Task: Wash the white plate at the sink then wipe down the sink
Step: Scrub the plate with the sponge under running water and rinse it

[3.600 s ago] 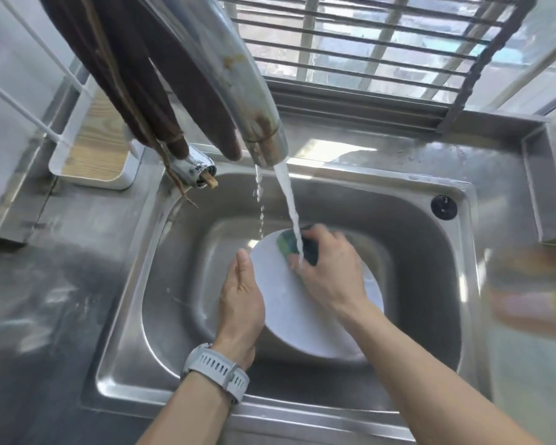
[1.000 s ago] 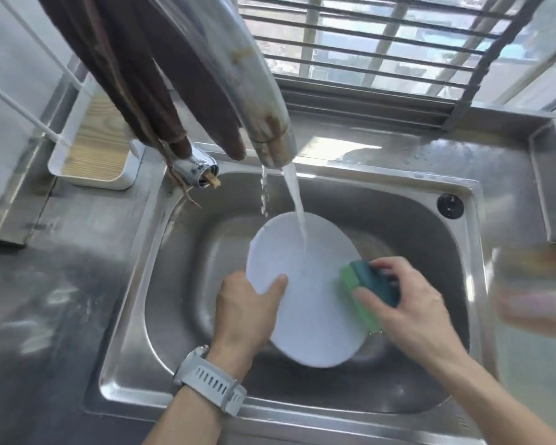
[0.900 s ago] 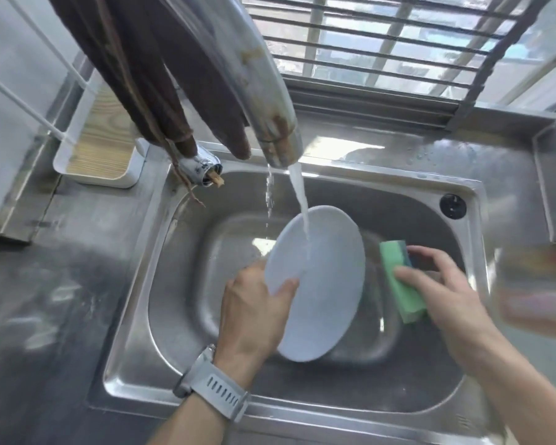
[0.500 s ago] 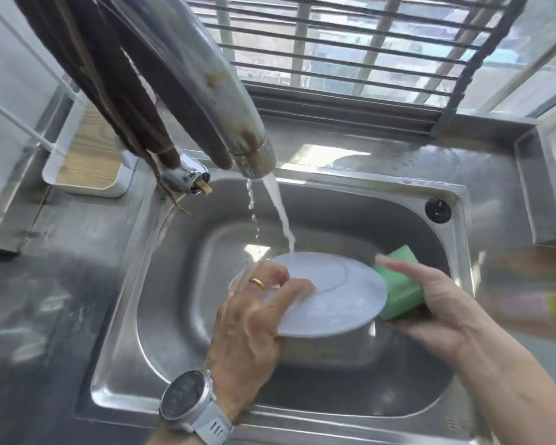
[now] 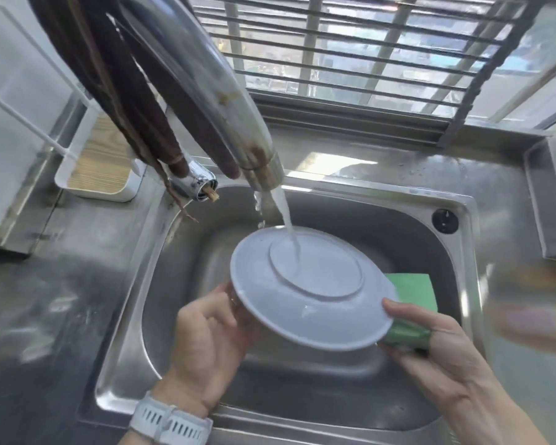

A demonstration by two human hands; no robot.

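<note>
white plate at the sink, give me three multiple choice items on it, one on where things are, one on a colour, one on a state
1. Where does the water stream land?
A. on the upturned underside of the white plate
B. on the sponge
C. straight into the drain

2. What colour is the sponge?
A. yellow
B. green
C. pink

3. Which way is the plate turned?
A. face up
B. standing on edge in a rack
C. bottom up, foot ring showing

Answers:
1. A: the stream from the faucet hits the white plate inside its foot ring.
2. B: the sponge in the right hand shows green past the plate's rim.
3. C: the raised ring of the base faces the camera, with the left hand holding the plate at its left rim above the sink.
</note>
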